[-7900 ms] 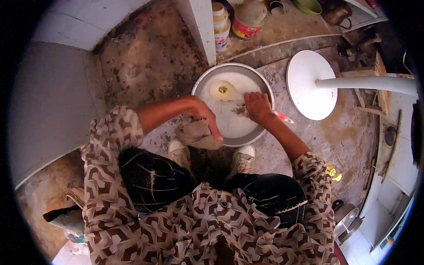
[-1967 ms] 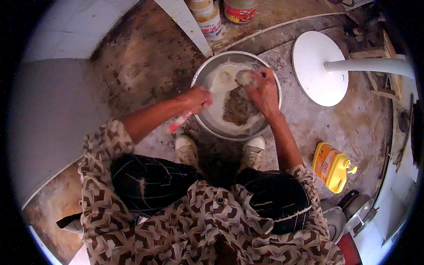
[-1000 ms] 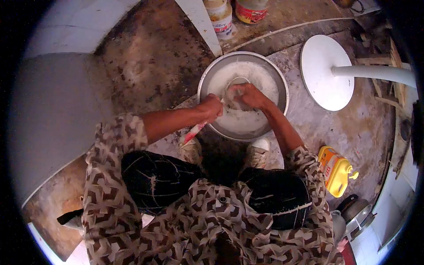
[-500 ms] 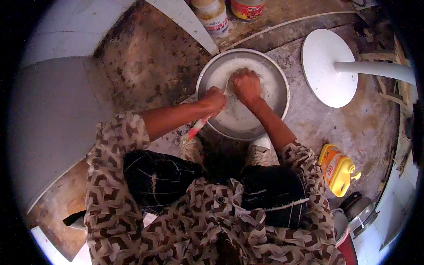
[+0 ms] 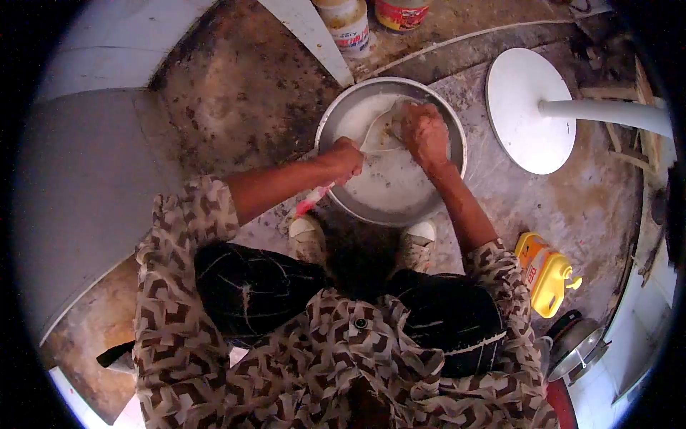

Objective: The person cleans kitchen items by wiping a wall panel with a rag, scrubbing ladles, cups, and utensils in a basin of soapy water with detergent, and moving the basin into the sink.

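My left hand (image 5: 346, 160) is wrapped round the handle of a ladle (image 5: 379, 136), whose pale handle end with red marks sticks out below the fist. The ladle's wide round head lies over a large metal basin (image 5: 330, 191) of cloudy, foamy water (image 5: 389, 187). My right hand (image 5: 426, 134) is closed at the right edge of the ladle's head, inside the basin's rim. Whatever its fingers hold is hidden.
A white round disc on a post (image 5: 532, 114) stands to the right of the basin. A yellow jug with a pump top (image 5: 549, 279) is on the floor lower right, near pans (image 5: 575, 350). Labelled tubs (image 5: 348, 32) stand beyond the basin. My shoes (image 5: 307, 239) are close to its near side.
My right hand has moved right, from over the ladle's head to its right edge, uncovering more of the head. My left hand keeps its hold on the handle, nearly in place.
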`<state>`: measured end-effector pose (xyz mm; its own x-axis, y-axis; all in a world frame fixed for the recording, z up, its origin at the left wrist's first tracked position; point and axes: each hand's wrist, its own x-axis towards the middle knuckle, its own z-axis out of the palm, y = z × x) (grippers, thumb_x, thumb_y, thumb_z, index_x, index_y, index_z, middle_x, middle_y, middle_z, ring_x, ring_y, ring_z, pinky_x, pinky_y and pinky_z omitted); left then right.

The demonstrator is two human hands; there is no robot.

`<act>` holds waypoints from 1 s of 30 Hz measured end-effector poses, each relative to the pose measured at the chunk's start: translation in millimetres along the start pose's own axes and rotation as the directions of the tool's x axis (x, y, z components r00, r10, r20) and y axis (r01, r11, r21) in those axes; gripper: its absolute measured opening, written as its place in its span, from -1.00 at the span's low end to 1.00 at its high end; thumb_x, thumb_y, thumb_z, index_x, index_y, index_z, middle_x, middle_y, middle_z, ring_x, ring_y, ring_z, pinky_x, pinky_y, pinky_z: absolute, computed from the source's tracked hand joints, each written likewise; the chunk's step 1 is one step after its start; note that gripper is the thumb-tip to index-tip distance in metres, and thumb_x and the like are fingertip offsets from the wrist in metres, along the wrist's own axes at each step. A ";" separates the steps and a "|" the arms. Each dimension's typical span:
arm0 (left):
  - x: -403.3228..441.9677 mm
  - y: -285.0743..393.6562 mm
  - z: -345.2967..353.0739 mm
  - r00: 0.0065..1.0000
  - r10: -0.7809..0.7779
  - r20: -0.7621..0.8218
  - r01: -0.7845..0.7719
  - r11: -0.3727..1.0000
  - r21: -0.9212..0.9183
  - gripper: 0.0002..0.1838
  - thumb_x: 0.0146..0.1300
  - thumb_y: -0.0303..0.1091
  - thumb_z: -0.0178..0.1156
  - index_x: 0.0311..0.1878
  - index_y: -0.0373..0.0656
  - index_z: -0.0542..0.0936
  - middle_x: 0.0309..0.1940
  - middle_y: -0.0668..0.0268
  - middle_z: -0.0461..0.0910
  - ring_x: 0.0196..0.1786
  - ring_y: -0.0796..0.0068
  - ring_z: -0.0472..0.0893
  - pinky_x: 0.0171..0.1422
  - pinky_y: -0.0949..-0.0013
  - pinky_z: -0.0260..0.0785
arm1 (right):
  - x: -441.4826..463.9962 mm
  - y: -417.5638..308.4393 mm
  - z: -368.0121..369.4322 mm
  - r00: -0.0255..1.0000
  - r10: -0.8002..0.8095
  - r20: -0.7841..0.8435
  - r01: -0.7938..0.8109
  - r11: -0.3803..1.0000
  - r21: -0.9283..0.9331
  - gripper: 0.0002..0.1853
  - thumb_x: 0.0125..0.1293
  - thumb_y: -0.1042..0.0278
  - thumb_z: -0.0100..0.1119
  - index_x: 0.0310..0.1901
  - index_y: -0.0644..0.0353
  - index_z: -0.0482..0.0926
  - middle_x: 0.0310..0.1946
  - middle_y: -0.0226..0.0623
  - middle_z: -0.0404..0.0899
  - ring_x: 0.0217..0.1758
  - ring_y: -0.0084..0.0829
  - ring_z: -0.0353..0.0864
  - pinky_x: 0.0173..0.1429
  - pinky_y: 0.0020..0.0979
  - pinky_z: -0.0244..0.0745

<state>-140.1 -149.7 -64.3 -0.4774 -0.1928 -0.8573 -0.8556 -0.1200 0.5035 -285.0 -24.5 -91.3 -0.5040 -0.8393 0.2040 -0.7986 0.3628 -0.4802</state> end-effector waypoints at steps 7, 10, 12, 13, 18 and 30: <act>8.9 -3.5 -1.2 0.997 0.003 0.075 -0.007 0.999 0.047 -0.82 0.04 -0.44 0.02 -0.63 -0.24 0.36 -0.80 0.32 0.27 -0.81 0.51 0.21 -0.79 0.36 -0.04 | -6.8 -23.0 33.8 0.949 -0.313 -0.031 0.311 0.949 -0.057 -0.73 0.04 0.36 -0.01 -0.18 0.13 0.51 -0.17 -0.22 0.49 -0.11 -0.23 0.43 -0.11 -0.20 0.36; -5.2 9.7 -3.1 0.993 -0.005 0.115 0.017 0.994 -0.104 -0.82 0.05 -0.48 -0.01 -0.64 -0.24 0.36 -0.81 0.33 0.26 -0.82 0.55 0.18 -0.79 0.38 -0.10 | 0.4 -9.0 41.0 0.971 -0.229 0.064 0.236 0.959 -0.154 -0.70 0.06 0.37 -0.02 -0.12 0.11 0.49 -0.14 -0.28 0.46 -0.08 -0.25 0.41 -0.07 -0.21 0.33; -6.0 11.0 -2.9 0.990 -0.018 0.141 0.037 0.991 -0.127 -0.81 0.06 -0.49 -0.03 -0.65 -0.23 0.36 -0.81 0.34 0.25 -0.83 0.57 0.16 -0.79 0.40 -0.13 | 6.8 -6.9 24.4 0.983 -0.172 0.071 0.183 0.958 -0.219 -0.68 0.09 0.38 -0.05 -0.07 0.13 0.43 -0.13 -0.30 0.43 -0.09 -0.26 0.40 -0.09 -0.21 0.31; -4.7 8.8 -3.5 0.988 -0.026 0.152 0.047 0.990 -0.133 -0.79 0.09 -0.45 -0.04 -0.65 -0.20 0.36 -0.81 0.35 0.25 -0.85 0.58 0.15 -0.81 0.41 -0.12 | 3.8 -0.8 27.4 0.995 -0.096 0.000 0.094 0.980 -0.176 -0.71 0.08 0.36 -0.04 -0.11 0.12 0.44 -0.17 -0.26 0.44 -0.12 -0.23 0.41 -0.11 -0.19 0.33; 8.4 1.0 0.0 0.983 -0.062 0.172 0.092 0.980 -0.176 -0.78 0.16 -0.36 -0.07 -0.60 -0.15 0.36 -0.78 0.38 0.28 -0.86 0.62 0.13 -0.84 0.47 -0.11 | -9.9 -8.2 21.7 0.912 0.387 -0.138 -0.377 0.921 0.093 -0.83 0.10 0.36 -0.01 -0.28 0.20 0.40 -0.26 -0.07 0.44 -0.20 -0.06 0.44 -0.17 -0.15 0.40; 17.1 1.6 2.1 0.997 -0.052 0.050 0.056 0.995 -0.082 -0.85 -0.06 -0.50 0.02 -0.69 -0.27 0.38 -0.84 0.29 0.22 -0.85 0.52 0.16 -0.80 0.37 -0.14 | -11.5 -12.5 14.9 0.917 0.079 0.391 -0.218 0.920 0.325 -0.79 0.12 0.32 0.03 -0.25 0.24 0.45 -0.27 -0.02 0.51 -0.17 -0.01 0.50 -0.15 -0.15 0.42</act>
<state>-150.0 -151.1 -78.3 -0.4417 -0.1374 -0.8866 -0.8618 -0.2098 0.4619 -264.3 -25.4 -100.3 -0.3972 -0.8991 -0.1843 -0.5180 0.3853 -0.7637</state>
